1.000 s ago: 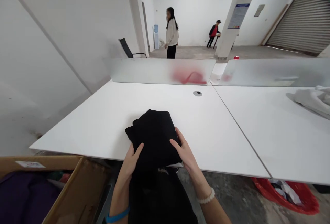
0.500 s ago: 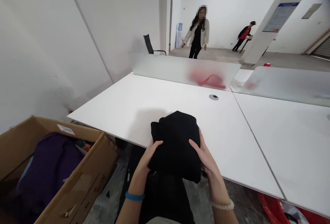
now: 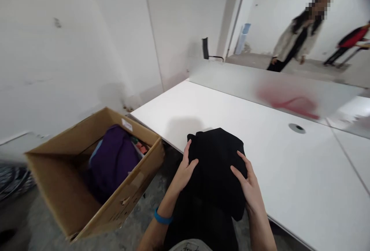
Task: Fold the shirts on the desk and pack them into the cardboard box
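Observation:
A folded black garment is held between both my hands at the near edge of the white table, partly over the edge. My left hand presses its left side, fingers closed round the fabric. My right hand grips its right side, fingers laid over the top. An open cardboard box stands on the floor to my left, with a purple garment and other clothes inside.
A frosted divider panel runs along the table's far edge, with a cable hole in front of it. A black chair stands by the wall. Two people are beyond the divider. The floor is bare concrete.
My view has swung left, bringing the cardboard box fully into sight. The black garment, gripped by both hands, has come nearer the table's left corner. The person in the light jacket has walked closer.

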Available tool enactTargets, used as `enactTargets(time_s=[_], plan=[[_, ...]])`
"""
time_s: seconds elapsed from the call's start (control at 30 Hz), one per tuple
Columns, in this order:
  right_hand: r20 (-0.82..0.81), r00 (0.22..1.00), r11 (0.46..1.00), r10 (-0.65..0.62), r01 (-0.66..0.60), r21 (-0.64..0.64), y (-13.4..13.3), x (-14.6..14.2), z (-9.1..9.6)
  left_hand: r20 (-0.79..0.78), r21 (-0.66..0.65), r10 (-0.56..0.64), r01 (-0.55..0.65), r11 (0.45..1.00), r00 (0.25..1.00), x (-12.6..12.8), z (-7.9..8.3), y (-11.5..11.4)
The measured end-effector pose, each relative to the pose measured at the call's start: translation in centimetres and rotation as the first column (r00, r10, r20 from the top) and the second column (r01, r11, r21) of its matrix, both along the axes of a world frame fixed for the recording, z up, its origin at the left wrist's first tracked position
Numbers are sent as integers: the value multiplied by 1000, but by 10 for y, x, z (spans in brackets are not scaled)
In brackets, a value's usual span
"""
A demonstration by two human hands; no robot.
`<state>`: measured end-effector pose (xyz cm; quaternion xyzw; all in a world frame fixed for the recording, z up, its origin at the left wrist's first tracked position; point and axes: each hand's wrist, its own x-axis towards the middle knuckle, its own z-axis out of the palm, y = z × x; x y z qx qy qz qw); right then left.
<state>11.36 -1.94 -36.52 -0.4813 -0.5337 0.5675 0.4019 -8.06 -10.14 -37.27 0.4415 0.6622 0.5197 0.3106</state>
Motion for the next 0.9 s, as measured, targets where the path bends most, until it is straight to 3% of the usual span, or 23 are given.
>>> enactTargets(time_s=[0.13,0.23,0.37,0.47,0.53,0.6,0.67,0.73,0.83,0.9], plan=[[-35,959,957,280,-275,96,-4,-83,14,-8,5,115,-115,993,993,-63,23,-51],[-75,864,856,499,-477,200,-16,-158,26,-43,-8,324,-324,946,945,-106,40,-101],[-58,662,627,747,-674,391,-37,-264,34,-46,31,588,-587,809,808,-157,53,-160],[16,531,447,848,-730,518,-54,-339,30,-14,-30,693,-693,721,721,-200,44,-189],[156,456,328,876,-802,499,-64,-379,21,-97,-133,727,-733,668,680,-227,29,-202],[366,341,208,866,-911,357,-73,-408,5,-225,-222,739,-772,595,634,-244,9,-214],[517,203,121,832,-975,189,-78,-424,-13,-309,-259,747,-808,529,588,-248,-9,-228],[568,123,74,814,-991,109,-79,-432,-31,-345,-260,752,-827,499,562,-235,-25,-243],[594,83,53,800,-996,67,-72,-438,-48,-465,-199,722,-855,479,513,-196,-44,-264],[612,76,64,787,-997,41,-66,-442,-55,-577,-99,705,-893,440,411,-167,-56,-271]])
